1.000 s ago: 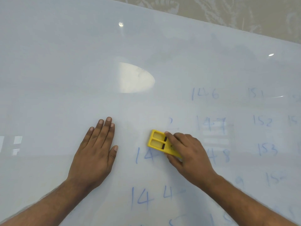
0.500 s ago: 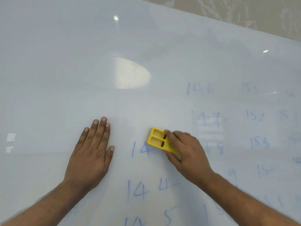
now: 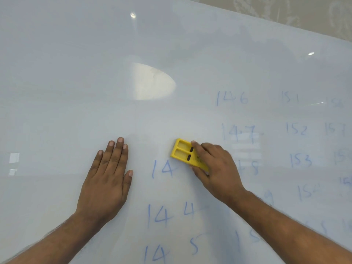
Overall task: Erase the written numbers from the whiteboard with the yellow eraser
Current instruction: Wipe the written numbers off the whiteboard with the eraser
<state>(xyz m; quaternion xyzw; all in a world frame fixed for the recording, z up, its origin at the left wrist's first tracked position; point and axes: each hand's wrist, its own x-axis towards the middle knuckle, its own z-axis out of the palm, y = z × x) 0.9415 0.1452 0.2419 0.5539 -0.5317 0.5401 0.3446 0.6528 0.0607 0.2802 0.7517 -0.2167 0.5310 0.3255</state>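
A large whiteboard (image 3: 80, 77) fills the view, with blue handwritten numbers in columns. My right hand (image 3: 215, 168) grips the yellow eraser (image 3: 182, 152) and holds it flat on the board, just right of and above a partly wiped "14" (image 3: 162, 168). Below it stand "14 4" (image 3: 160, 216) and "14 5" (image 3: 155, 253). To the right are "146" (image 3: 232, 98), "147" (image 3: 239, 133), "152" (image 3: 296, 129) and "153" (image 3: 301, 161). My left hand (image 3: 106, 178) lies flat on the board with straight fingers, left of the "14".
The board's upper edge runs diagonally at the top right, with a patterned beige wall (image 3: 285, 10) behind it. Light reflections sit on the board, the largest an oval glare (image 3: 150, 82) at the centre. The left half of the board bears no writing.
The remnant digit above the eraser has been wiped away. The eraser has stayed beside the "14", shifting slightly. My left hand has stayed flat on the board.
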